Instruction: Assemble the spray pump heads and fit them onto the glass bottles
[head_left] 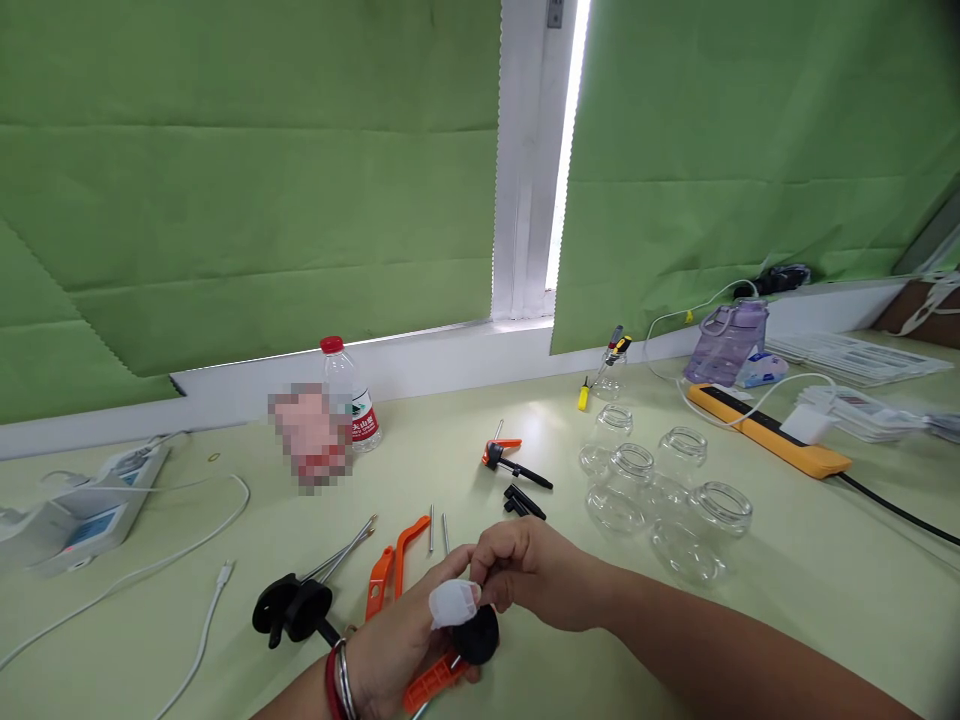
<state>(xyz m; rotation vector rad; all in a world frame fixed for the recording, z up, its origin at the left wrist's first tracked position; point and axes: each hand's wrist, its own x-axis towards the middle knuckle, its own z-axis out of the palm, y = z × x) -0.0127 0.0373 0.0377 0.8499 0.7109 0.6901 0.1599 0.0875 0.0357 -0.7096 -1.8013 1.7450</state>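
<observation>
My left hand is closed around a black round part and an orange handle piece, low in front of me. A white wrap or cover sits at its thumb. Pinched together, the fingers of my right hand meet the tip of that white wrap; anything small between them is hidden. Left of my hands lie black lid-like parts with metal rods. Orange handles and thin metal rods are just beyond. A black clip-like part lies farther off.
Several clear glass jars stand at right. An orange-black power strip and a purple bottle are behind them. A water bottle, a black-and-orange assembly, white cables and another power strip also occupy the table.
</observation>
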